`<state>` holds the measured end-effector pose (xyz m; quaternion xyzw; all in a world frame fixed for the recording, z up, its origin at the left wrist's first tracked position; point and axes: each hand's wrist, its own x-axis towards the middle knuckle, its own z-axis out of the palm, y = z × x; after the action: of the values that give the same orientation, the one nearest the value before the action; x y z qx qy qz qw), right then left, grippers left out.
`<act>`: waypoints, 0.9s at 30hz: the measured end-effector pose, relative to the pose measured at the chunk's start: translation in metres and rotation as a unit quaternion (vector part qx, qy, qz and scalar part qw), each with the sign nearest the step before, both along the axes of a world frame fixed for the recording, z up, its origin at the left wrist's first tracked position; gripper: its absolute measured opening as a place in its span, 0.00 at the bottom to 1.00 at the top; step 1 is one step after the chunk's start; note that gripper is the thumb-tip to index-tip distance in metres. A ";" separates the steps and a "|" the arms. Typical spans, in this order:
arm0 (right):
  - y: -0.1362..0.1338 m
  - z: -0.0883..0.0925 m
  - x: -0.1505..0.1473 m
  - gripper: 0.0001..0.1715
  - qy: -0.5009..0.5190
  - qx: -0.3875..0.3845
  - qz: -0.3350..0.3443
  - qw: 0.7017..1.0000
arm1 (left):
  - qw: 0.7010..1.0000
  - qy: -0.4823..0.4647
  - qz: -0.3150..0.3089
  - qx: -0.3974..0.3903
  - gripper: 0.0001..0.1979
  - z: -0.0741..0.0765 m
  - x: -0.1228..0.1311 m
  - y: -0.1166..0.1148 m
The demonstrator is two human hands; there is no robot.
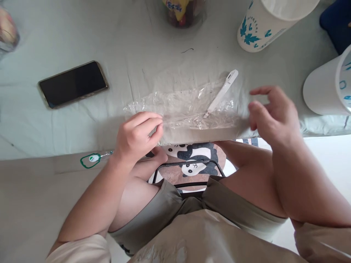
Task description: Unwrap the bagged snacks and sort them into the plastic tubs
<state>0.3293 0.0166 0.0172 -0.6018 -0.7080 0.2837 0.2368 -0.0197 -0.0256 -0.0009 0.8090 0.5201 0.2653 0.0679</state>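
Clear crinkled film (178, 104), slim white tool (221, 93) on top, left fingers (148, 117) together (seemingly pinching film), right fingers (264, 90) curved, apart.

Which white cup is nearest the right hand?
The white cup at the picture's right edge, just beyond the right hand; the leaf-printed cup at the top is farther off.
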 end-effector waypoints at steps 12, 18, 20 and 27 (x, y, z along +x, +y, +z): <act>-0.017 0.008 -0.040 0.40 0.199 -0.155 0.072 0.965 | 0.998 0.055 -0.008 0.014 0.06 0.018 0.049 -0.035; -0.008 0.010 -0.061 0.17 0.181 -0.069 0.003 0.981 | 0.999 0.017 -0.029 -0.016 0.13 0.021 0.071 -0.044; -0.003 0.005 -0.064 0.14 0.190 -0.032 -0.028 0.981 | 0.999 -0.031 -0.026 -0.023 0.16 0.021 0.066 -0.036; 0.014 -0.005 -0.087 0.21 0.182 0.051 -0.007 0.982 | 0.980 -0.155 0.078 -0.100 0.15 -0.011 0.029 0.031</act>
<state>0.2427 0.0307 0.0126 -0.5324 -0.6621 0.3503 0.3943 0.0093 0.0054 -0.0115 0.7043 0.5885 0.3385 0.2076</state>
